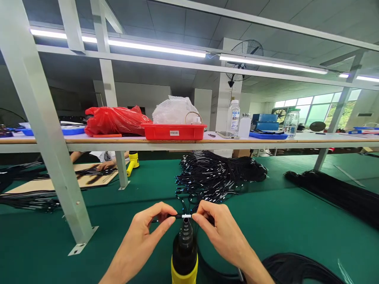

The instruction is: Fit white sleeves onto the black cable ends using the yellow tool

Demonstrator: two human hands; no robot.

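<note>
One yellow-and-black heat gun (185, 254) stands nozzle-up toward the green table's (284, 221) near edge. Left hand (145, 233) and right hand (222, 232), both closed to fingertip pinches, hold one black cable (179, 216) bearing one white sleeve (186, 216) at the nozzle mouth. One cable heap (213, 175) lies toward the far edge.

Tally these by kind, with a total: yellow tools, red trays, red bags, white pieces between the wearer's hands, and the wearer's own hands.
Yellow tools: 2, near tool and far tool
Red tray: 1
Red bag: 1
White piece: 1
Wearer's hands: 2, left hand and right hand
Total: 7
</note>
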